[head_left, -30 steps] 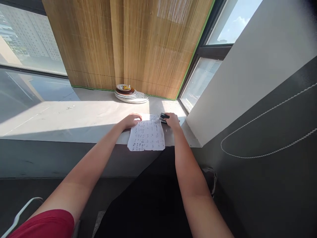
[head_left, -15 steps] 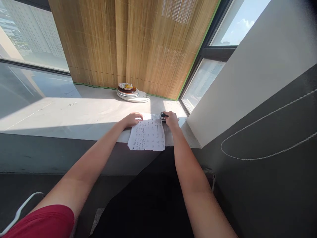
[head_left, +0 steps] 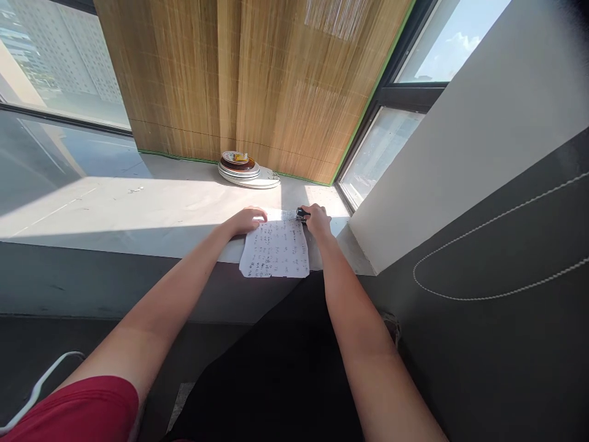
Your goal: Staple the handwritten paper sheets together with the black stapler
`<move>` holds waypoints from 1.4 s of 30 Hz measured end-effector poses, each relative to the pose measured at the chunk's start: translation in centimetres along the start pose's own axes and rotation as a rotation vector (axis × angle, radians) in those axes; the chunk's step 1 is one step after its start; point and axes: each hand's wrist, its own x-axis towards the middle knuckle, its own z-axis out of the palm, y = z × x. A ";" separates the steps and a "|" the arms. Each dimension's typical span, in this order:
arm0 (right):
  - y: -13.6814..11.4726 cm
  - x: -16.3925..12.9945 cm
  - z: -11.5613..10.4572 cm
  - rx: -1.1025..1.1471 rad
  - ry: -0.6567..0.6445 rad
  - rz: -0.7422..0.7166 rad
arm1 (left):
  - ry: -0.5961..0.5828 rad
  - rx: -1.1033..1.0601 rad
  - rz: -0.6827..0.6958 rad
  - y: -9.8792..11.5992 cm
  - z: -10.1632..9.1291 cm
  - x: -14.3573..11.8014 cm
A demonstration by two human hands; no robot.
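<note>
A white sheet of paper (head_left: 275,252) covered in rows of handwriting lies on the window sill, its near end reaching past the sill's front edge. My left hand (head_left: 245,221) grips its upper left edge with curled fingers. At the upper right edge, my right hand (head_left: 318,219) is closed around a small black and silver stapler (head_left: 302,213). The stapler's front end sits over the paper's margin; whether its jaws are pressed together is too small to tell. Most of the stapler's body is hidden in my palm.
Behind the paper a stack of plates (head_left: 239,174) stands on the pale sill (head_left: 175,196), against a bamboo blind (head_left: 257,92). A white wall (head_left: 414,184) slopes in on the right, where a beaded cord (head_left: 464,299) hangs. Windows flank the blind.
The view has shifted slightly. Both hands keep almost the same place on the paper and the stapler, which stays at the upper right edge.
</note>
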 end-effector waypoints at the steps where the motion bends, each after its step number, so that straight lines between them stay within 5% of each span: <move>1: 0.1 0.0 0.0 0.009 0.003 0.006 | 0.001 0.001 -0.003 0.0 0.0 0.0; 42: -0.2 0.1 0.0 -0.013 -0.011 -0.017 | -0.006 -0.004 -0.008 -0.3 0.0 -0.1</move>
